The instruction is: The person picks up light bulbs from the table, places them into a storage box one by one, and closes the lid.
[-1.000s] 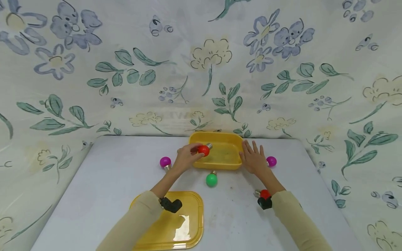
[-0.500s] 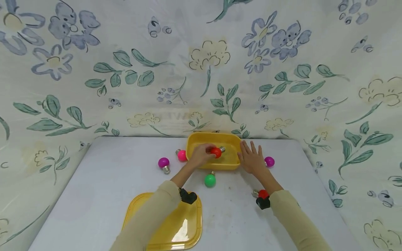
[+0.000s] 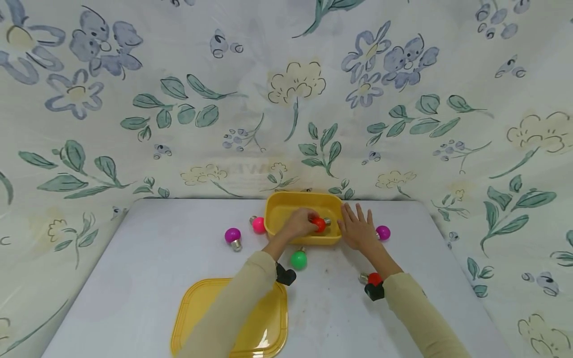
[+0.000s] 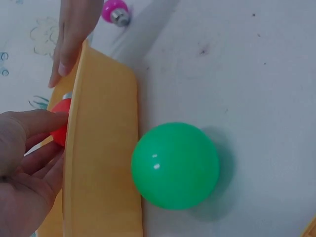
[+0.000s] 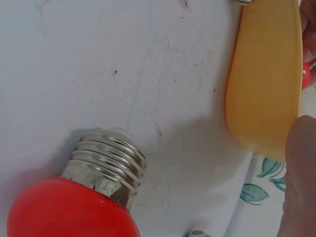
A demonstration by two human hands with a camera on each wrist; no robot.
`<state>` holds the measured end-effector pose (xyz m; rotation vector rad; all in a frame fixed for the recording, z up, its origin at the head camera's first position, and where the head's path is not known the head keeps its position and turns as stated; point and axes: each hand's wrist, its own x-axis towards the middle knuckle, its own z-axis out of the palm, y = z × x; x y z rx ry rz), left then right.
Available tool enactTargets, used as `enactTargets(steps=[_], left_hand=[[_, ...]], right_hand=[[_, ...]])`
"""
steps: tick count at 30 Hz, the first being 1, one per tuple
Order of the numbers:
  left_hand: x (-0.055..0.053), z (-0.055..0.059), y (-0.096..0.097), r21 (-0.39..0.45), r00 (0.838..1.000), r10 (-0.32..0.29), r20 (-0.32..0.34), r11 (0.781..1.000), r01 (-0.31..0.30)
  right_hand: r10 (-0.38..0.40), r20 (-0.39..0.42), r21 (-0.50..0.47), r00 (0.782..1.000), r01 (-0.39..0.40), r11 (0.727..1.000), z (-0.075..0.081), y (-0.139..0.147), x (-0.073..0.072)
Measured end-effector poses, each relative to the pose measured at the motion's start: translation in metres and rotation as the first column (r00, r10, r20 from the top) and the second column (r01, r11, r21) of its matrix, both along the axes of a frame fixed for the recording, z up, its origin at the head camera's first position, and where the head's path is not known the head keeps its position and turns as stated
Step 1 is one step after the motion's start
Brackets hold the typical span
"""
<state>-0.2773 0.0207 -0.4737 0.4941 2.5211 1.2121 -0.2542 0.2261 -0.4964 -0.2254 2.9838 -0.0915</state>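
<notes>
In the head view my left hand (image 3: 299,223) reaches into a yellow plastic tub (image 3: 277,204) and pinches a red light bulb (image 3: 319,224) by its round end. The bulb's metal screw base points right. Seen from the left wrist, the thumb and fingers hold the red bulb (image 4: 60,123) just behind the tub's near wall (image 4: 103,148). My right hand (image 3: 358,231) lies with straight fingers against the tub's right end. Just in front of the tub lies a green light bulb (image 3: 299,260), its base toward the tub.
Left of the tub lie a pink bulb (image 3: 258,225) and a purple bulb (image 3: 233,235). Another purple bulb (image 3: 383,232) is beside my right hand, and a second red bulb (image 3: 374,279) is under the right wrist. A yellow lid (image 3: 188,308) lies at front left, partly under my left sleeve.
My left hand has carried the red bulb rightward and lower into the tub. The pink bulb has come into view behind it. My right hand has stayed at the tub's end.
</notes>
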Motion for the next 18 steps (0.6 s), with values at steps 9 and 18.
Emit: enactTargets(steps=[9, 18], left_hand=[[0.001, -0.004, 0.015, -0.091, 1.0, -0.005, -0.029, 0.996, 0.003], [0.006, -0.007, 0.019, -0.074, 0.998, 0.03, 0.048, 0.997, -0.027]], right_hand=[[0.004, -0.019, -0.003, 1.0, -0.004, 1.0, 0.0, 0.001, 0.0], [-0.011, -0.014, 0.008, 1.0, 0.011, 1.0, -0.003, 0.0, -0.001]])
